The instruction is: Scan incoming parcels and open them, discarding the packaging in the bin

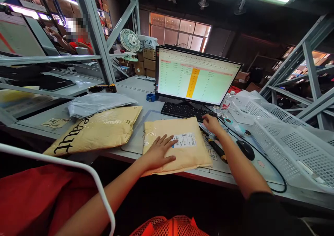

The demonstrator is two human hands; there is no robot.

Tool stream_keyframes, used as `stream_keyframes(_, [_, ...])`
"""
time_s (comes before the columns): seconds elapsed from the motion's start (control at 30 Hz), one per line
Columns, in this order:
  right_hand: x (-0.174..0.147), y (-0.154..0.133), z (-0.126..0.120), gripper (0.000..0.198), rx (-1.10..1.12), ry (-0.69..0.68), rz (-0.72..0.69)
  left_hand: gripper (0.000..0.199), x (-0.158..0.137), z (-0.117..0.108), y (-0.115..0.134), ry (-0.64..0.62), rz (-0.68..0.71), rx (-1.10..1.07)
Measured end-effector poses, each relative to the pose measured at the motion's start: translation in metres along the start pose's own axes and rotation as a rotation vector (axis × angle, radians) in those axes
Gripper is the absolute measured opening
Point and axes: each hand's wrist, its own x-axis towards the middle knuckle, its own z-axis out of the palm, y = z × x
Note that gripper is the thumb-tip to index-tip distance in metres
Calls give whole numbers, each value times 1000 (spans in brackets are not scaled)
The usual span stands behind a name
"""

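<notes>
Yellow wrapping covers the printed parcel (104,130), at the front edge of the desk (126,89). Next, the left hand (156,152) rests flat, not grasping, on the labelled parcel (182,161) at this edge; labelling seems done. The right hand (212,123), gripping nothing, touches the keyboard (177,110). What remains, I cannot tell.

On the desk (130,84), a padded envelope (188,156) lies at the near edge under the left hand (159,151), a second padded envelope (101,130) to its left with mailing bags (100,103) just behind. Beyond the first are the keyboard (180,110), the right hand (212,124) at its right end, then the monitor (197,77). Right of these lie the mouse (245,150) and, farther right, plastic baskets (297,142).
</notes>
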Motion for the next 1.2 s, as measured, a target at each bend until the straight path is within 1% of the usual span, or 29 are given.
stream_keyframes(0.07, [-50,10,5,33,44,4,-55,71,-12,-13,-1,-54,43,41])
stream_keyframes(0.1, [-76,18,10,33,67,21,-76,68,-19,-17,1,-62,51,77])
stream_keyframes(0.13, [-102,26,17,33,57,46,-63,67,-25,-17,5,-60,56,115])
stream_keyframes(0.17, [-125,34,25,35,28,76,-44,68,-31,-14,11,-52,63,151])
stream_keyframes(0.23, [-163,47,40,40,-61,124,-3,78,-40,1,23,-29,92,205])
stream_keyframes(0.27, [-175,51,47,43,-103,141,6,83,-44,11,28,-10,106,226])
stream_keyframes(0.3, [-183,54,53,46,-132,152,9,82,-46,22,30,21,114,247])
stream_keyframes(0.4, [-186,58,64,49,-166,163,46,62,-52,51,28,168,148,278])
stream_keyframes(0.43, [-182,58,66,49,-168,158,64,59,-53,57,25,212,167,272])
stream_keyframes(0.5, [-173,58,65,51,-176,142,98,57,-54,61,19,267,208,256])
stream_keyframes(0.6, [-160,55,60,56,-169,133,140,55,-56,52,17,283,246,235])
stream_keyframes(0.7, [-151,56,55,60,-70,178,169,55,-69,35,19,298,262,176])
stream_keyframes(0.73, [-148,57,53,60,-23,202,167,55,-76,29,19,345,233,136])
stream_keyframes(0.77, [-145,58,52,59,23,227,157,51,-85,25,19,431,160,88])
stream_keyframes(0.8, [-142,58,50,58,66,248,140,45,-94,23,17,548,34,30])
stream_keyframes(0.87, [-132,55,47,60,145,270,97,35,-112,25,10,801,-341,-129])
stream_keyframes(0.9, [-127,50,45,63,178,270,73,36,-119,29,6,889,-534,-240])
stream_keyframes(0.93, [-120,44,44,66,204,263,48,40,-123,34,1,929,-695,-378])
stream_keyframes(0.97, [-113,35,43,69,225,253,19,45,-126,39,-3,926,-815,-539])
stream_keyframes(1.0, [-105,25,43,69,239,244,-18,49,-126,44,-6,896,-890,-708])
stream_keyframes(1.07, [-91,2,45,65,263,225,-123,54,-121,49,-10,832,-944,-994])
stream_keyframes(1.1, [-86,-10,47,61,273,206,-173,55,-117,49,-11,822,-942,-1084])
stream_keyframes(1.13, [-83,-21,49,58,281,167,-212,55,-113,46,-12,827,-925,-1124])
stream_keyframes(1.17, [-84,-30,52,55,279,109,-232,54,-109,41,-14,834,-889,-1114])
stream_keyframes(1.2, [-88,-38,55,53,265,41,-231,52,-104,34,-17,842,-845,-1053])
